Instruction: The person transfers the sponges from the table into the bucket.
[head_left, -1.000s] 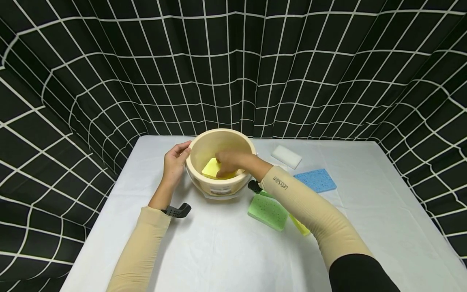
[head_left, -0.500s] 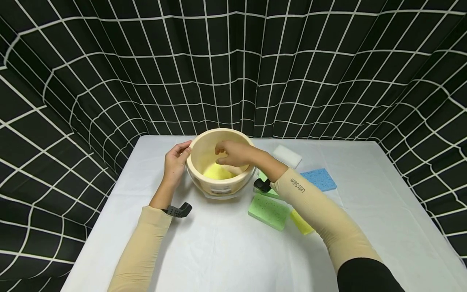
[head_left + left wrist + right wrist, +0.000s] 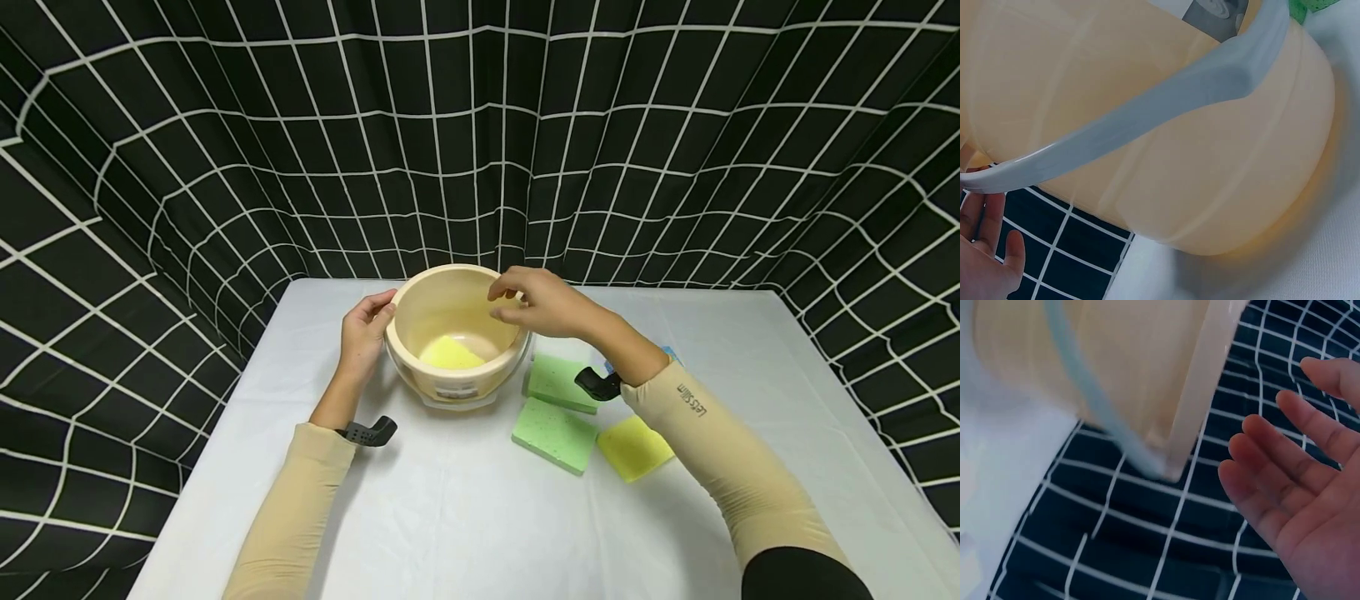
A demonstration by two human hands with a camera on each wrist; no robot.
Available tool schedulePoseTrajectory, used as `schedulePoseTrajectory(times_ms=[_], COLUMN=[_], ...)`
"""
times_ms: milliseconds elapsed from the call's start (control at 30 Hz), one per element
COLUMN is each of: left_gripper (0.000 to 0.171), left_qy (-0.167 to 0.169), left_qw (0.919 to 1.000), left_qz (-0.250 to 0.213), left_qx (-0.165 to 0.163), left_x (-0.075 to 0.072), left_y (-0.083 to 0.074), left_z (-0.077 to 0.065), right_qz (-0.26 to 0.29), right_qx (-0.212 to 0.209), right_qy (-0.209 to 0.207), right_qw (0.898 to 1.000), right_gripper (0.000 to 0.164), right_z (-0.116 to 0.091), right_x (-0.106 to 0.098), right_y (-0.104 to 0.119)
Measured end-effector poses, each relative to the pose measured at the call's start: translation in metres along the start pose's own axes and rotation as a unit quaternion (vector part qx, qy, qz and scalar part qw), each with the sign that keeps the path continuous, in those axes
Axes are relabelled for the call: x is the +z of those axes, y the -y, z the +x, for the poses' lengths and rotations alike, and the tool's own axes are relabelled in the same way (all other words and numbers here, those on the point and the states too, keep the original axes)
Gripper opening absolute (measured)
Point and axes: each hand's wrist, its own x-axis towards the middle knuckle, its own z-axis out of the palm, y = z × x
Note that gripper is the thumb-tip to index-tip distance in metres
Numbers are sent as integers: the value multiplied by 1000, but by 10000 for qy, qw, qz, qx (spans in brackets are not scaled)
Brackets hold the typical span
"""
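A cream bucket [image 3: 453, 383] with a light grey handle [image 3: 1147, 115] stands upright at the back of the table. Inside, on its bottom, lies a yellow sponge [image 3: 450, 353]. My left hand [image 3: 363, 335] holds the bucket at its left rim; some fingers pass behind the handle in the left wrist view. Over the right rim is my right hand [image 3: 547, 302], its relaxed fingers apart and nothing between them. In the right wrist view its fingers [image 3: 1260, 444] are spread away from the bucket wall.
Right of the bucket lie two green sponges [image 3: 555, 435], another yellow sponge [image 3: 636, 448], a white sponge [image 3: 564, 348] and a blue sponge [image 3: 670, 353], the last two mostly hidden by the right arm. A black curtain with white grid lines [image 3: 480, 150] encloses the white-covered table [image 3: 450, 517].
My right hand has let go of the yellow sponge in the bucket, then risen out and moved right over the rim. The left hand keeps its place at the rim.
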Motion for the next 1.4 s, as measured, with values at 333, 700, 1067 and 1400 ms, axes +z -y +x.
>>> schedulePoseTrajectory(times_ms=[333, 700, 1067, 1400], left_gripper=[28, 30, 29, 29], left_qy=[-69, -83, 11, -41], left_qw=[9999, 9996, 9998, 9998], left_qz=[77, 253, 111, 100], left_qx=[-19, 6, 182, 140], left_x=[1, 1, 1, 1], left_y=[0, 0, 0, -1], left_z=[-1, 1, 2, 0], right_qz=[87, 116, -149, -202], right_qx=[405, 1035, 1694, 1965], right_qy=[-337, -140, 188, 710], right_qw=[9986, 9945, 9853, 9777], right_gripper=[28, 40, 48, 58], right_z=[-42, -80, -105, -120], right_x=[-13, -8, -7, 1], right_y=[-28, -69, -113, -143])
